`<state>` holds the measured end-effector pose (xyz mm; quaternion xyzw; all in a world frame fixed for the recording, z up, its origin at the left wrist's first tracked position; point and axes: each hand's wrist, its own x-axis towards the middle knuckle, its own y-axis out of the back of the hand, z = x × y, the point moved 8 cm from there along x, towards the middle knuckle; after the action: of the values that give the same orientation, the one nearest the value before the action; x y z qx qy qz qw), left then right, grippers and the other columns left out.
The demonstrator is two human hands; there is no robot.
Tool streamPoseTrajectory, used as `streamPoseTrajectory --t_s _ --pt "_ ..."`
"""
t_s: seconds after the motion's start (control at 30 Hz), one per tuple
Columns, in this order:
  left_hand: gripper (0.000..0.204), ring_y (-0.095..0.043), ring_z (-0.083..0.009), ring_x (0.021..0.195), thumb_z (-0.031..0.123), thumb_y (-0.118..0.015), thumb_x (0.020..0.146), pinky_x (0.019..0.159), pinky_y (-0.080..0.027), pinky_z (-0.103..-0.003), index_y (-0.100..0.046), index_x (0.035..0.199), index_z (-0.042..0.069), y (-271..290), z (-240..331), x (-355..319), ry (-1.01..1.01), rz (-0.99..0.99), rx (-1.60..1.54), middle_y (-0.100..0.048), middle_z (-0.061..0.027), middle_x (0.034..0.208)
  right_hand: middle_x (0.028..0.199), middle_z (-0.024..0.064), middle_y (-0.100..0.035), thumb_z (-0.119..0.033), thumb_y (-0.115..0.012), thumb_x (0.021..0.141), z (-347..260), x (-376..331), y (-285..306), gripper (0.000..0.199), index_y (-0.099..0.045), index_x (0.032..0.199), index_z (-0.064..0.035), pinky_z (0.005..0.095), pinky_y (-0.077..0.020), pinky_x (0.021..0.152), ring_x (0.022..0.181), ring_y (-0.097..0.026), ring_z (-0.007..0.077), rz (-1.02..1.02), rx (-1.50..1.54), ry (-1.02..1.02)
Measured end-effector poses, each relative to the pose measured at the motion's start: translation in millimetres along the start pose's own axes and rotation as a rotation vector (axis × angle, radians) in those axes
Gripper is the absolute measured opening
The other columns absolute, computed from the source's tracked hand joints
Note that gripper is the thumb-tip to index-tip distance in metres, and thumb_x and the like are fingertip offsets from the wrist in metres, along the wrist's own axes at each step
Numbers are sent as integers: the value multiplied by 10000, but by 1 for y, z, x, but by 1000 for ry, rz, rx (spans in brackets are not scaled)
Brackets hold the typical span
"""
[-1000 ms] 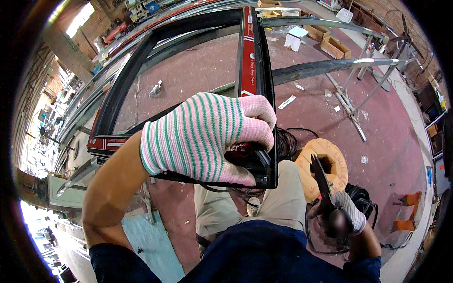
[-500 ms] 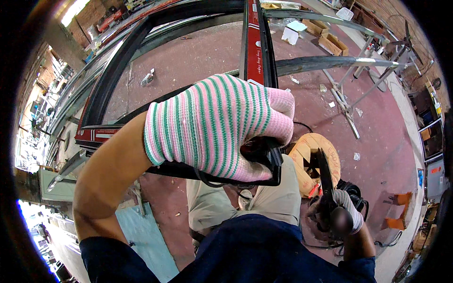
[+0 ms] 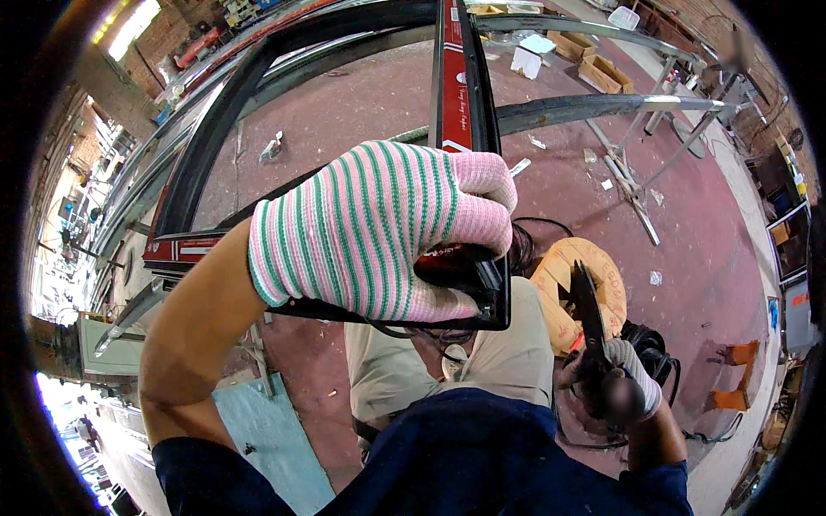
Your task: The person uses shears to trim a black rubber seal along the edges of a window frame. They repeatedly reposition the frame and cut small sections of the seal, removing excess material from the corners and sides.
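Note:
My left hand (image 3: 370,230), in a pink, white and green striped knit glove, is closed on the near corner of a black rectangular frame (image 3: 490,112) with red label strips. Its fingers wrap over the edge and the thumb presses at the corner, where the frame's cut profile shows. Lower right, my right hand (image 3: 635,383), also gloved, is closed around a long, dark, pointed tool (image 3: 588,305). The tool's tip points away from me, and a blurred round dark part sits at the hand. I cannot make out its exact kind.
Long curved-looking metal rails (image 3: 594,107) support the frame at the far side. A wooden cable spool (image 3: 613,288) stands right of my knees, with black cable (image 3: 651,353) beside it. An orange bracket-shaped piece (image 3: 736,377) and a pale blue sheet (image 3: 268,443) lie on the floor.
My left hand has shifted slightly left along the frame, uncovering a little more of the corner. My right hand holds the tool nearly as before. The view has shifted slightly.

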<state>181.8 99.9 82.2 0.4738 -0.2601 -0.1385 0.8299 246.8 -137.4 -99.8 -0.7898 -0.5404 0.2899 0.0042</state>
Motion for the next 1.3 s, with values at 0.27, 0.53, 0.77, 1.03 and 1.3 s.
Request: streamPoseTrajectory --t_s 0.27,0.53,0.77,1.03,1.3 --pt "422 -611 -260 939 249 -897 659 803 -508 -357 -631 959 118 8 -2 -2 96 81 -52 -592 -74 1014 874 184 -704 -364 -476 1010 6 -11 3 491 -667 975 87 283 -497 536 638 -632 179 63 -7 -13" --pt "505 -590 -123 942 241 -684 893 889 -469 -270 -530 1335 51 24 -16 -35 824 406 99 -613 -41 1066 677 17 -611 -239 -544 979 20 12 6 312 -740 934 -1 240 -442 529 574 -572 102 -20 -85 100" --pt "719 -702 -270 764 269 -689 844 731 -569 -360 -405 1435 -25 8 -3 2 947 82 443 -681 -190 892 614 17 -588 -821 -455 812 39 20 22 879 -715 948 7 249 -450 507 513 -569 105 -126 -83 216" --pt "699 -696 -255 789 197 -641 832 754 -564 -327 -390 1439 -41 -1 -3 -1 1084 122 360 -688 -190 926 604 18 -585 -860 -379 804 50 26 37 946 -701 933 20 241 -426 480 492 -556 96 -214 -103 264" --pt "615 -702 -314 1009 226 -627 871 896 -544 -367 -449 1399 -35 5 -9 0 1132 150 470 -687 -240 1106 609 28 -594 -871 -349 799 58 32 48 971 -690 951 25 231 -409 462 478 -549 96 -208 -70 277"
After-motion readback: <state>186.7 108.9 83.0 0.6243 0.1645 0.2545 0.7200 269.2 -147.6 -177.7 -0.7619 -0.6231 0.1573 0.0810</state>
